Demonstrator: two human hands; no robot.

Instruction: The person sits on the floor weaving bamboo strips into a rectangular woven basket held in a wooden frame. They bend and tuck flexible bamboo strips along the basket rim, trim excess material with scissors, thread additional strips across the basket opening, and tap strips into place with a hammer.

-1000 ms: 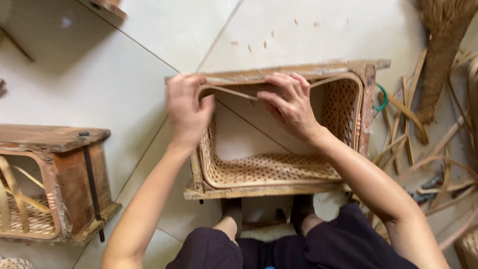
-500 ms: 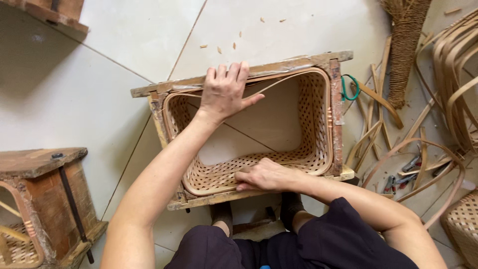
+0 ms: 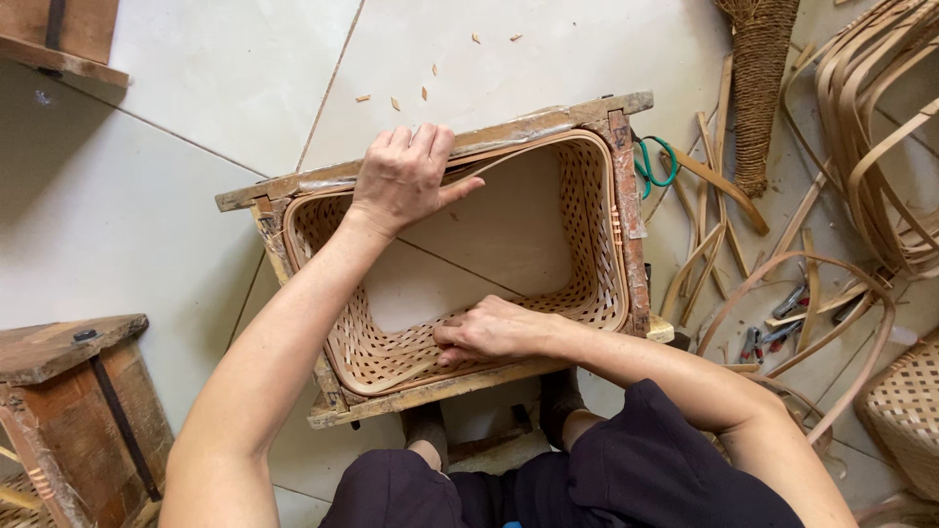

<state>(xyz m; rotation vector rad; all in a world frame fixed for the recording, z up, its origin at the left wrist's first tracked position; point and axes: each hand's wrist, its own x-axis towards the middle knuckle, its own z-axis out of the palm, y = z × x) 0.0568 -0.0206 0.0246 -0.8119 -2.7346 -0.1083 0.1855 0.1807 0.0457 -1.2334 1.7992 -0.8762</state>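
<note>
A woven bamboo basket (image 3: 587, 244) with no bottom sits inside a rectangular wooden frame (image 3: 626, 210) on the tiled floor. My left hand (image 3: 403, 176) lies flat over the far rim of the basket and the frame bar, fingers spread. Down at the near rim, my right hand (image 3: 489, 330) presses its fingers against the inner woven wall. A thin bamboo strip (image 3: 528, 147) runs along the far rim under the left hand. Neither hand holds a tool.
Another wooden frame with weaving (image 3: 68, 411) stands at the lower left. Loose bamboo strips (image 3: 782, 264), coiled strips (image 3: 880, 127), a rope bundle (image 3: 763, 88), green-handled scissors (image 3: 653, 161) and small tools (image 3: 782, 328) lie to the right. A woven basket (image 3: 905, 411) is at the lower right.
Both hands were at the far rim a second ago; the right hand has come down to the near rim. The left hand stays on the far rim. The view has shifted closer.
</note>
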